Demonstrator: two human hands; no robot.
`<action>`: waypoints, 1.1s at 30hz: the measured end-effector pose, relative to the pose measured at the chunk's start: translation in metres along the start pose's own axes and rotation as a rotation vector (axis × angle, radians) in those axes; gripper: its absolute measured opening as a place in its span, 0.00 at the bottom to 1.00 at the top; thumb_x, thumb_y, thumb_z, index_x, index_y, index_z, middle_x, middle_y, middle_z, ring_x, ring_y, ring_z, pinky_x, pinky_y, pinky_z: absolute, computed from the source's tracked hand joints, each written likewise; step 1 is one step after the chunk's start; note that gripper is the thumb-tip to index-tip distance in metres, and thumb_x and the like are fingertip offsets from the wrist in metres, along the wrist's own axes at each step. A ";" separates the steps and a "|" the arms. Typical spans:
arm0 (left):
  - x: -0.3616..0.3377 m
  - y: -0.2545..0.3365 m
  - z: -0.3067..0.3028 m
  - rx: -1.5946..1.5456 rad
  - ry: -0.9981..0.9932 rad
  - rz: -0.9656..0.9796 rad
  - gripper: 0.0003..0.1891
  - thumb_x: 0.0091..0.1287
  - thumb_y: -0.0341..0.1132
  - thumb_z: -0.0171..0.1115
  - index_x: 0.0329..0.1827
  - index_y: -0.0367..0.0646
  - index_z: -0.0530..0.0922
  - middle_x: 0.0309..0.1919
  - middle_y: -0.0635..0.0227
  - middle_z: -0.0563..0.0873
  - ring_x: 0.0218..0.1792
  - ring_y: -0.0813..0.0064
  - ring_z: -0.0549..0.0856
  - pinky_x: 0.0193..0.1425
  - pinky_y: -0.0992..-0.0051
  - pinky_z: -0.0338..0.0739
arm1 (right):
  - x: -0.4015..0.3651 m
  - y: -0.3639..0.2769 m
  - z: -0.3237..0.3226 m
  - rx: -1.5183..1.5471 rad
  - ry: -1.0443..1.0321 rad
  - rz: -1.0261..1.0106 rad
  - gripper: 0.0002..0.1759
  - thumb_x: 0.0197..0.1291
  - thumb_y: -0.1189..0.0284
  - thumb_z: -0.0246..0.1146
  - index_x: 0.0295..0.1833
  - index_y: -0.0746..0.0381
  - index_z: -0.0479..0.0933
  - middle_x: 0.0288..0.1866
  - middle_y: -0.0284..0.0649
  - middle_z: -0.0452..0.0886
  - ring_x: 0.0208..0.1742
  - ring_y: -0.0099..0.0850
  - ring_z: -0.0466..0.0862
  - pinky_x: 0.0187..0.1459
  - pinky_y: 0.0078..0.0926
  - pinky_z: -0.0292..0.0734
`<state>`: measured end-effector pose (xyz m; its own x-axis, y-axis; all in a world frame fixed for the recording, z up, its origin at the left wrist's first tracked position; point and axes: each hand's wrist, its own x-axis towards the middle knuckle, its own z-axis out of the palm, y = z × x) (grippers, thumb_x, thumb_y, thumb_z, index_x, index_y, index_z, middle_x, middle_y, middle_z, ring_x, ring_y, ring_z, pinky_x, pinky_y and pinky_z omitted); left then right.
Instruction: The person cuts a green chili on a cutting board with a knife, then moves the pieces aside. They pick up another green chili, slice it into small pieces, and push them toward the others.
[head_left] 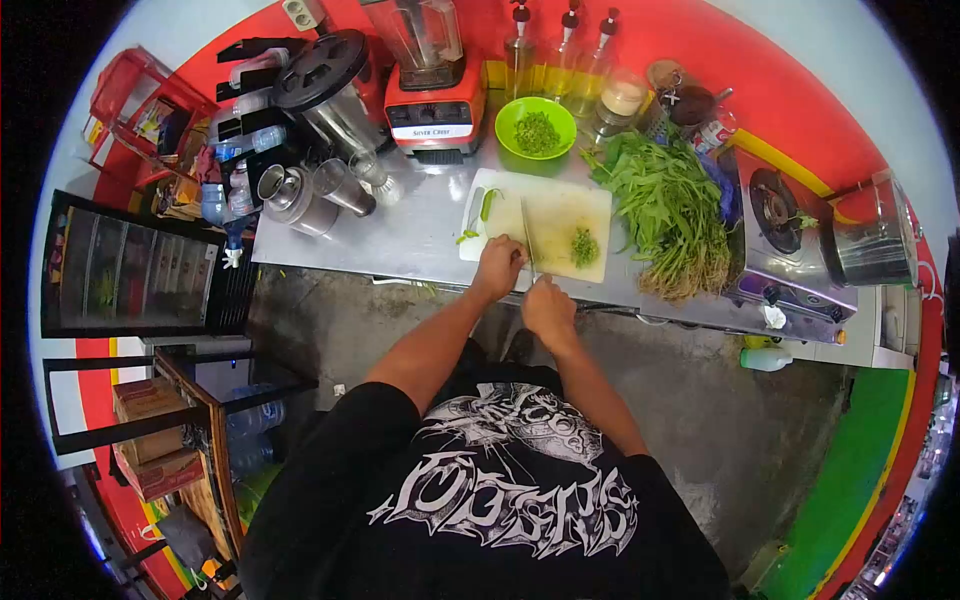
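Observation:
On the white cutting board [569,200], my right hand [550,306] grips a knife [529,228] by its handle, the blade pointing away from me. My left hand [502,264] lies just left of the blade at the board's near edge, fingers curled down; whatever is under them is hidden. A whole green chili [487,205] rests on the left part of the board, with a smaller green piece [467,237] nearer me. To the right of the blade sits a small heap of chopped greens [585,247]. Behind the board, a lime-green bowl [508,142] holds more chopped greens.
Right of the board lies a large bunch of leafy greens [662,205], with a gas stove [790,235] beyond. A red blender [434,112], oil bottles [560,60] and a jar [620,100] line the back. Metal shakers [298,203] and glasses [345,188] stand left.

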<state>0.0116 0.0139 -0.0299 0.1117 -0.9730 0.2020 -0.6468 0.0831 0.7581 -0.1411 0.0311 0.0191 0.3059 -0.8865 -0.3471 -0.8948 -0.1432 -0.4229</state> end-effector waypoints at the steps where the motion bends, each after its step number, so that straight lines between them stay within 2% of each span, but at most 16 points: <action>1: 0.001 0.000 0.000 0.002 -0.015 -0.035 0.02 0.60 0.27 0.68 0.33 0.38 0.83 0.31 0.53 0.80 0.41 0.51 0.80 0.49 0.58 0.74 | -0.001 0.000 0.004 0.010 0.012 0.026 0.20 0.67 0.65 0.56 0.54 0.72 0.72 0.46 0.65 0.86 0.48 0.62 0.87 0.52 0.58 0.82; 6: 0.003 -0.002 0.000 -0.044 -0.009 0.021 0.02 0.59 0.25 0.68 0.33 0.37 0.84 0.31 0.52 0.81 0.38 0.51 0.81 0.45 0.57 0.75 | 0.009 -0.009 -0.010 0.110 0.000 0.066 0.21 0.70 0.64 0.55 0.55 0.73 0.73 0.47 0.65 0.85 0.51 0.63 0.86 0.54 0.58 0.80; 9: 0.002 0.001 -0.003 0.038 -0.007 -0.026 0.02 0.62 0.25 0.69 0.34 0.36 0.85 0.32 0.54 0.85 0.37 0.59 0.85 0.44 0.64 0.78 | 0.013 -0.014 -0.021 0.082 -0.014 0.022 0.20 0.71 0.64 0.54 0.56 0.72 0.74 0.48 0.66 0.85 0.51 0.62 0.86 0.54 0.57 0.80; 10: 0.003 -0.001 -0.004 -0.094 -0.050 -0.095 0.03 0.64 0.26 0.69 0.37 0.36 0.86 0.35 0.54 0.86 0.38 0.62 0.85 0.43 0.68 0.78 | 0.020 -0.014 -0.009 0.058 0.018 0.097 0.20 0.72 0.64 0.53 0.56 0.70 0.74 0.48 0.65 0.85 0.52 0.61 0.86 0.53 0.57 0.80; 13: 0.000 0.000 -0.013 -0.138 -0.042 -0.051 0.05 0.66 0.26 0.67 0.41 0.36 0.88 0.33 0.54 0.85 0.34 0.61 0.84 0.42 0.68 0.78 | 0.012 -0.012 -0.010 0.139 0.107 0.139 0.20 0.72 0.63 0.54 0.55 0.69 0.75 0.47 0.65 0.85 0.51 0.61 0.86 0.54 0.58 0.79; 14: 0.000 0.001 -0.018 -0.148 -0.096 -0.100 0.08 0.69 0.26 0.65 0.46 0.34 0.87 0.36 0.56 0.87 0.36 0.65 0.85 0.45 0.69 0.80 | 0.011 -0.012 -0.015 0.142 0.105 0.138 0.20 0.72 0.63 0.54 0.55 0.69 0.75 0.47 0.65 0.85 0.51 0.61 0.86 0.54 0.58 0.79; 17: -0.002 -0.011 -0.019 -0.295 -0.049 -0.193 0.09 0.71 0.28 0.64 0.49 0.31 0.86 0.42 0.58 0.90 0.40 0.71 0.87 0.50 0.71 0.81 | 0.010 -0.012 -0.023 0.230 0.103 0.138 0.20 0.72 0.62 0.55 0.55 0.69 0.75 0.47 0.64 0.85 0.52 0.62 0.85 0.54 0.59 0.78; 18: -0.004 -0.012 -0.022 -0.380 -0.061 -0.267 0.10 0.68 0.26 0.65 0.50 0.36 0.87 0.45 0.55 0.90 0.44 0.64 0.89 0.54 0.70 0.82 | 0.011 -0.011 -0.020 0.215 0.084 0.082 0.21 0.73 0.61 0.55 0.57 0.70 0.74 0.47 0.64 0.85 0.50 0.62 0.86 0.53 0.58 0.79; 21: -0.019 -0.015 -0.027 -0.311 -0.006 -0.230 0.12 0.67 0.23 0.63 0.51 0.36 0.86 0.44 0.56 0.90 0.43 0.65 0.89 0.52 0.71 0.82 | 0.008 -0.013 -0.009 0.198 0.074 0.021 0.23 0.73 0.59 0.56 0.58 0.69 0.73 0.47 0.64 0.85 0.48 0.62 0.86 0.51 0.59 0.80; 22: -0.024 -0.015 -0.029 -0.244 0.034 -0.121 0.13 0.65 0.20 0.62 0.51 0.35 0.85 0.43 0.56 0.89 0.42 0.65 0.89 0.51 0.71 0.82 | 0.006 -0.013 -0.005 0.199 0.046 0.008 0.22 0.73 0.59 0.56 0.57 0.69 0.74 0.46 0.65 0.85 0.48 0.64 0.85 0.52 0.60 0.79; 24: -0.030 -0.015 -0.033 -0.230 -0.015 -0.136 0.13 0.66 0.20 0.62 0.52 0.35 0.84 0.42 0.59 0.88 0.41 0.69 0.88 0.50 0.72 0.82 | 0.003 -0.008 -0.001 0.185 -0.003 -0.018 0.24 0.74 0.58 0.55 0.57 0.71 0.74 0.46 0.65 0.85 0.49 0.65 0.85 0.53 0.60 0.78; 26: -0.033 -0.013 -0.037 -0.221 -0.066 -0.182 0.13 0.66 0.19 0.61 0.53 0.34 0.84 0.39 0.63 0.87 0.39 0.74 0.86 0.48 0.74 0.81 | 0.002 0.004 -0.005 0.191 0.003 0.018 0.24 0.74 0.59 0.54 0.57 0.71 0.74 0.46 0.64 0.85 0.49 0.65 0.85 0.53 0.60 0.78; 28: -0.036 -0.019 -0.037 -0.229 -0.070 -0.187 0.13 0.66 0.19 0.61 0.52 0.34 0.84 0.39 0.63 0.86 0.39 0.74 0.86 0.48 0.73 0.81 | 0.006 0.014 -0.007 0.193 0.032 0.101 0.23 0.74 0.60 0.54 0.58 0.72 0.73 0.46 0.64 0.85 0.50 0.64 0.84 0.53 0.60 0.78; 31: -0.036 -0.015 -0.042 -0.222 -0.076 -0.202 0.12 0.66 0.20 0.61 0.51 0.35 0.84 0.39 0.63 0.87 0.39 0.73 0.86 0.49 0.73 0.81 | 0.015 0.035 -0.013 0.091 0.091 0.048 0.22 0.76 0.61 0.53 0.61 0.71 0.71 0.47 0.63 0.85 0.52 0.62 0.85 0.53 0.58 0.79; 32: -0.035 -0.012 -0.044 -0.194 -0.087 -0.200 0.12 0.66 0.21 0.62 0.51 0.35 0.84 0.40 0.62 0.87 0.40 0.73 0.86 0.49 0.72 0.81 | 0.014 0.038 -0.015 0.169 0.133 0.167 0.23 0.76 0.60 0.54 0.60 0.71 0.71 0.46 0.63 0.86 0.52 0.61 0.85 0.53 0.56 0.80; 33: -0.034 -0.012 -0.043 -0.166 -0.099 -0.197 0.12 0.66 0.22 0.62 0.51 0.35 0.84 0.40 0.61 0.87 0.40 0.72 0.86 0.50 0.72 0.81 | 0.013 0.037 -0.019 0.167 0.138 0.169 0.23 0.76 0.60 0.54 0.60 0.71 0.71 0.46 0.63 0.86 0.52 0.61 0.85 0.53 0.56 0.80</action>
<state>0.0483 0.0557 -0.0193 0.1430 -0.9896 -0.0149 -0.4862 -0.0834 0.8698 -0.1759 0.0057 0.0150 0.0994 -0.9448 -0.3121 -0.8598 0.0763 -0.5049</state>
